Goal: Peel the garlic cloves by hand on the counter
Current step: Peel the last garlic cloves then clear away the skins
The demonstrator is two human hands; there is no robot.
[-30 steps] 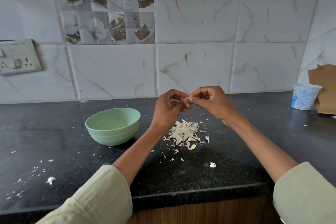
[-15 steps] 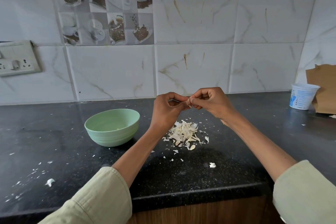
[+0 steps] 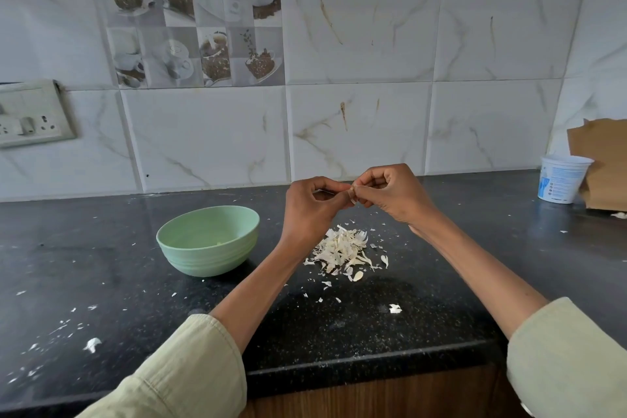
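Small pale garlic clove (image 3: 353, 194) between fingertips

Both forearms reach forward from pale green sleeves (image 3: 190, 366), bare from the rolled cuffs to the wrists. The left hand (image 3: 310, 210) and right hand (image 3: 395, 195) meet, raised above the counter, fingers curled inward and knuckles up. The 2 hands' thumbs and fingertips (image 3: 353, 193) press together in a tight pinch at the point of contact, wrists angled toward each other.
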